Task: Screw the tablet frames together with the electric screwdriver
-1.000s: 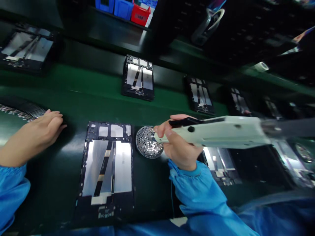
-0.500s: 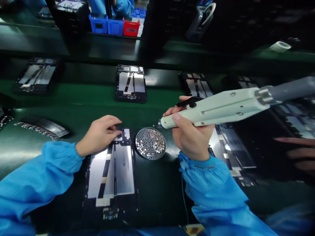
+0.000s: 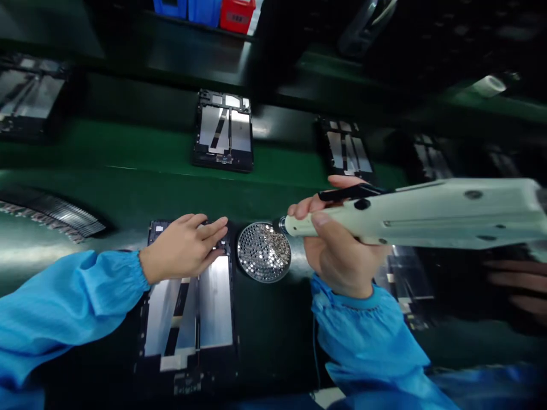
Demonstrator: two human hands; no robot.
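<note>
My left hand (image 3: 184,249) lies flat, fingers stretched out, on the top end of an open tablet frame (image 3: 192,310) with silver plates and a black rim. My right hand (image 3: 335,245) is wrapped round a pale electric screwdriver (image 3: 410,213). The tool lies nearly level, and its tip hovers at the right edge of a round perforated screw dish (image 3: 264,251) full of small screws. Both arms wear blue sleeves.
More tablet frames lie on the green belt: one at centre back (image 3: 224,131), one right of it (image 3: 348,147), one far left (image 3: 23,94). A fanned row of thin strips (image 3: 51,208) lies left. Another person's fingers (image 3: 515,285) show at right. Blue and red bins (image 3: 213,10) stand behind.
My left hand came in from the far left onto the top of the tablet frame and now lies flat. My right hand and screwdriver stayed by the screw dish, the tool levelling out.
</note>
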